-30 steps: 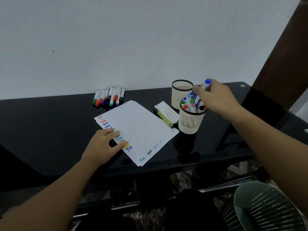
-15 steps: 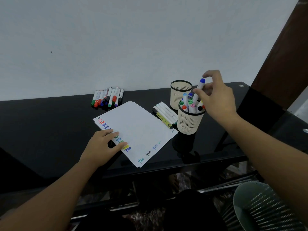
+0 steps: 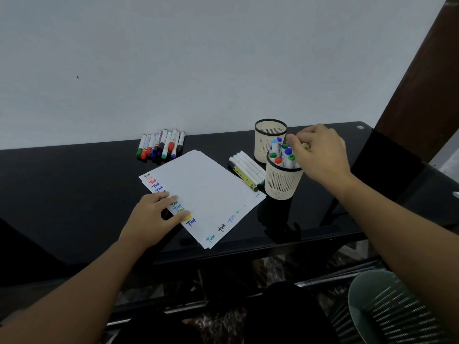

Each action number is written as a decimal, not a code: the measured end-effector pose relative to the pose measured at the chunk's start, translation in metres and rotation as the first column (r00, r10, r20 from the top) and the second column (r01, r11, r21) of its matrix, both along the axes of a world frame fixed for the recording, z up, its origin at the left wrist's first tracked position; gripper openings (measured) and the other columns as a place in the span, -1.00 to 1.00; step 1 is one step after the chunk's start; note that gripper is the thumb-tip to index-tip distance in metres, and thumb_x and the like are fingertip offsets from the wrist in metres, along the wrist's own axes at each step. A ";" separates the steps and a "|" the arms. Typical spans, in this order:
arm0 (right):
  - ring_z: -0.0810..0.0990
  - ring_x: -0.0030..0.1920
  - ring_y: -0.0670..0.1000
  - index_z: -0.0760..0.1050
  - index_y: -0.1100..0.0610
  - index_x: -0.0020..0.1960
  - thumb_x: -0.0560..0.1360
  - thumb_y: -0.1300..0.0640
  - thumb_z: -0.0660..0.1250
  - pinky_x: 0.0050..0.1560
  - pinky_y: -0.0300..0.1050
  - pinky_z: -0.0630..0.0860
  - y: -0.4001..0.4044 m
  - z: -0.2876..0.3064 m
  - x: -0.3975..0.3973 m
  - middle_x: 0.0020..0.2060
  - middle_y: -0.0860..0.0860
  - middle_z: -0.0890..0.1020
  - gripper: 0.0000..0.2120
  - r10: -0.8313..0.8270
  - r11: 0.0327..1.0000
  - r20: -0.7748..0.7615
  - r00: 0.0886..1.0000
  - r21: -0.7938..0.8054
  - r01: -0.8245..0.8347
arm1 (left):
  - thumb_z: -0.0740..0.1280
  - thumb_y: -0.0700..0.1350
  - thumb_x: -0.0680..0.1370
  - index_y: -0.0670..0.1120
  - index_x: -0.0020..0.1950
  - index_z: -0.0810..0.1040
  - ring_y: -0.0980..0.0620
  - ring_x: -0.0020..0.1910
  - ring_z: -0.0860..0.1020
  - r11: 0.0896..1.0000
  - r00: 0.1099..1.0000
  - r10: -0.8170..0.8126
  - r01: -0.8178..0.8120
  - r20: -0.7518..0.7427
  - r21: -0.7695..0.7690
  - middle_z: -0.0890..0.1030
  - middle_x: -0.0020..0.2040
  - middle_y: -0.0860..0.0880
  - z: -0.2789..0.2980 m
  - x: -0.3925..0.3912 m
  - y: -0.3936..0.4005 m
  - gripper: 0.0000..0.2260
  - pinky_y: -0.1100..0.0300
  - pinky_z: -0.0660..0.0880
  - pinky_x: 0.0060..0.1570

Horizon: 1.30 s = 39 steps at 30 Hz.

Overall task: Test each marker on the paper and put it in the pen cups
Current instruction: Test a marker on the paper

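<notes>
Head view: right hand (image 3: 320,155) hovers over the near pen cup (image 3: 282,182), fingers curled — can't tell if it pinches a marker. Blue-capped marker (image 3: 287,153) stands in that cup among others. Left hand (image 3: 155,217) lies flat on the paper (image 3: 211,192), fingers straight. Far cup (image 3: 269,137) just behind — loose markers (image 3: 161,145) near the wall.

markers (image 3: 282,155) upright in near cup (image 3: 282,183)
</notes>
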State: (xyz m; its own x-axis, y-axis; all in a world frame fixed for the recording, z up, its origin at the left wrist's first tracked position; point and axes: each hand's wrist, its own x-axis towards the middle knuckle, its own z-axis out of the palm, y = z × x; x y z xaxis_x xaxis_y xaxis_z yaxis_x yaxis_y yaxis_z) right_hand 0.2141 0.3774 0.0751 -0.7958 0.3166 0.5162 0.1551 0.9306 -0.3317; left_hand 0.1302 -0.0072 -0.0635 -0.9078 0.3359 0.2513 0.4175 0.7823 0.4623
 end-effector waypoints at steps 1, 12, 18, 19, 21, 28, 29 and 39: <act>0.54 0.16 0.04 0.73 -0.06 0.01 0.67 -0.22 0.18 0.28 0.13 0.41 -0.003 0.002 0.000 0.11 -0.06 0.64 -0.60 0.004 1.000 0.002 1.000 -0.002 -0.004 | 0.36 0.34 0.48 0.07 0.43 0.54 0.09 0.46 0.28 1.000 1.000 0.001 -0.001 0.000 -0.002 0.46 0.45 0.05 0.000 0.000 0.000 -0.40 0.00 0.30 0.44; 0.51 -0.01 0.06 0.68 0.01 -0.06 0.66 -0.13 0.20 0.06 0.01 0.40 -0.057 0.007 -0.020 -0.09 -0.05 0.59 -0.65 0.193 0.977 -0.087 0.977 0.105 -0.184 | 0.40 0.34 0.46 0.09 0.39 0.57 0.09 0.41 0.31 1.000 0.999 -0.019 0.018 0.038 0.026 0.47 0.40 0.08 0.004 -0.002 0.001 -0.43 0.11 0.30 0.35; 0.53 -0.08 0.04 0.65 -0.04 -0.02 0.62 -0.13 0.16 0.00 0.12 0.52 -0.102 -0.010 -0.048 -0.17 -0.09 0.57 -0.68 0.451 0.888 0.021 0.892 0.086 -0.451 | 0.46 0.21 0.50 0.06 0.31 0.62 0.07 0.31 0.41 0.998 0.996 -0.040 0.036 0.079 0.056 0.54 0.29 0.08 0.014 -0.024 -0.004 -0.56 0.11 0.35 0.35; 0.53 -0.06 0.02 0.63 -0.07 0.03 0.62 -0.14 0.15 0.02 0.12 0.53 -0.110 -0.015 -0.055 -0.14 -0.11 0.58 -0.70 0.480 0.870 0.078 0.874 0.084 -0.486 | 0.46 0.18 0.51 0.06 0.31 0.62 0.07 0.27 0.44 0.997 0.996 -0.034 0.028 0.086 0.073 0.54 0.28 0.06 0.016 -0.029 -0.005 -0.58 0.10 0.38 0.33; 0.52 0.01 -0.01 0.58 -0.09 0.21 0.64 -0.12 0.19 0.08 0.08 0.53 -0.123 -0.026 -0.068 -0.05 -0.14 0.57 -0.73 0.502 0.849 0.199 0.842 0.072 -0.523 | 0.46 0.14 0.52 0.05 0.33 0.61 0.05 0.23 0.46 0.995 0.997 -0.005 -0.003 0.079 0.104 0.49 0.25 0.03 0.020 -0.040 -0.007 -0.59 0.06 0.42 0.32; 0.55 0.18 0.05 0.43 -0.10 0.45 0.67 -0.04 0.24 0.19 0.01 0.51 -0.142 -0.065 -0.131 0.22 -0.01 0.56 -0.65 0.465 0.872 0.438 0.770 -0.077 -0.482 | 0.43 0.20 0.52 0.02 0.37 0.60 0.03 0.31 0.30 0.995 0.997 0.067 -0.069 0.037 0.067 0.45 0.28 0.03 0.003 -0.064 -0.013 -0.52 0.16 0.26 0.35; 0.54 0.20 0.07 0.42 -0.10 0.46 0.68 -0.01 0.23 0.21 0.03 0.51 -0.144 -0.068 -0.143 0.23 0.01 0.56 -0.64 0.453 0.877 0.443 0.773 -0.068 -0.475 | 0.43 0.21 0.52 0.02 0.36 0.61 0.04 0.29 0.30 0.995 0.997 0.072 -0.073 0.015 0.073 0.45 0.27 0.03 0.000 -0.066 -0.013 -0.53 0.15 0.28 0.35; 0.47 0.26 0.19 0.39 -0.12 0.48 0.61 0.27 0.15 0.18 0.12 0.51 -0.172 -0.086 -0.258 0.25 0.11 0.49 -0.50 0.343 0.890 0.508 0.790 0.094 -0.447 | 0.43 0.24 0.50 0.06 0.31 0.64 0.10 0.23 0.32 0.991 0.997 0.079 -0.076 -0.023 0.109 0.42 0.21 0.09 -0.010 -0.072 -0.015 -0.56 0.08 0.38 0.34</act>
State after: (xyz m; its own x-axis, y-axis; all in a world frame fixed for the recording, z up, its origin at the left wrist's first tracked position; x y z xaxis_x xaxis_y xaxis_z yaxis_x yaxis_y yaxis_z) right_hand -0.0441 0.2053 -0.0106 -0.9869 -0.1467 0.0673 -0.1538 0.9811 -0.1176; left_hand 0.0578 -0.0224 -0.0732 -0.9224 0.2342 0.3072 0.3710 0.7587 0.5354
